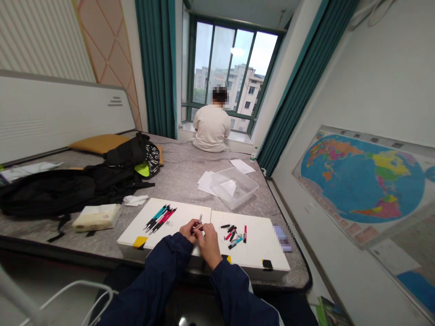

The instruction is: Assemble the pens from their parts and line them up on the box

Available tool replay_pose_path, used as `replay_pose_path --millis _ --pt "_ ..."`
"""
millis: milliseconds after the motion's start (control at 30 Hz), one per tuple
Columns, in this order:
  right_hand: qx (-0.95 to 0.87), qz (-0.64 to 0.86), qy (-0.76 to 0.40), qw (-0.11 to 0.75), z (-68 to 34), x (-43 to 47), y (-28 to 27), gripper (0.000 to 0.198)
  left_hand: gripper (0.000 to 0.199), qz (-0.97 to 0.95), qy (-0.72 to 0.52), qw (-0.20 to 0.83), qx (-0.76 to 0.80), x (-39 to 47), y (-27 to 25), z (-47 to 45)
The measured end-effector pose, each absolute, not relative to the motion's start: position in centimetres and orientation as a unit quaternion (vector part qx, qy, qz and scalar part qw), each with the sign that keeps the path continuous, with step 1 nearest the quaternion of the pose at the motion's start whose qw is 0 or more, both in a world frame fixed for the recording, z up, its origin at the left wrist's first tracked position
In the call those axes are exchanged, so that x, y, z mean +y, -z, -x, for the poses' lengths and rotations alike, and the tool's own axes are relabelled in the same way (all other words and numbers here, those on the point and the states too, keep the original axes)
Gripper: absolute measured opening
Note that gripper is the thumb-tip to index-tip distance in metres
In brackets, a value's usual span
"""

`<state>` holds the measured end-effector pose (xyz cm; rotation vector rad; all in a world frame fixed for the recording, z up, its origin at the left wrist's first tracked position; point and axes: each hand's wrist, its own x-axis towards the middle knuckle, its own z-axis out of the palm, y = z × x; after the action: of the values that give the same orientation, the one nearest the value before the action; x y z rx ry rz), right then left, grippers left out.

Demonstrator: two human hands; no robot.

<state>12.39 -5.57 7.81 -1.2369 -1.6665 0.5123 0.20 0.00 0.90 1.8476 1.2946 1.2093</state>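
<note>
Both my hands meet over the middle of two white boxes set side by side. My left hand (187,231) is closed, its fingertips pinching a small pen part (200,218) whose pale end pokes up. The fingers of my right hand (209,242) are also closed on it at the near side, and most of the piece is hidden. On the left box (136,226) lies a row of several pens (160,218), turquoise, black and red. The right box (261,253) carries several loose pen parts (234,234) in black, red and turquoise, just right of my right hand.
Behind the boxes stand a clear plastic bin (249,188) and white papers (205,183). A tissue pack (97,217) and black backpack (112,174) lie left. A phone-like item (282,237) sits at the right edge. A person (212,127) sits by the window, back turned.
</note>
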Motion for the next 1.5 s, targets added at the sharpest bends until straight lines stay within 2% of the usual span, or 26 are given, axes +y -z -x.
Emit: replay_pose_path --millis 167,300,467,700,867,1033,1167,1333,1500 --pt "-0.559 0.493 -0.3 0.595 -14.3 -4.5 -8.8 0.02 0.028 -0.669 -0.458 0.281 0.513 0.3 -0.6 -0.7" --pt "-0.497 0.512 -0.335 0.615 -16.6 -3.8 -8.6 0.028 0.029 -0.643 -0.493 0.285 0.512 1.0 0.0 -0.6" --pt "-0.566 0.553 -0.328 0.517 -18.3 -3.8 -6.8 0.037 0.028 -0.672 -0.508 0.225 0.491 1.8 -0.1 0.9" --pt "-0.776 0.515 -0.199 0.304 -19.2 -3.7 -7.3 0.025 0.023 -0.694 -0.509 0.188 0.473 2.1 -0.5 2.4" --pt "-0.811 0.509 -0.16 0.239 -19.2 -3.8 -8.8 0.027 0.021 -0.724 -0.493 0.169 0.451 2.3 -0.1 2.5" --pt "-0.831 0.495 -0.133 0.217 -19.1 -3.7 -9.3 0.024 0.023 -0.733 -0.487 0.174 0.442 2.7 0.6 2.8" --pt "-0.832 0.494 -0.134 0.214 -19.3 -3.3 -8.8 0.019 0.023 -0.761 -0.48 0.13 0.416 3.1 0.8 3.0" --pt "-0.813 0.502 -0.137 0.26 -18.9 -2.5 -8.5 0.001 0.026 -0.822 -0.426 0.096 0.365 3.1 0.5 3.0" --pt "-0.788 0.507 -0.123 0.326 -17.3 -2.1 -8.7 0.009 0.028 -0.815 -0.425 0.082 0.384 3.0 0.7 3.2"
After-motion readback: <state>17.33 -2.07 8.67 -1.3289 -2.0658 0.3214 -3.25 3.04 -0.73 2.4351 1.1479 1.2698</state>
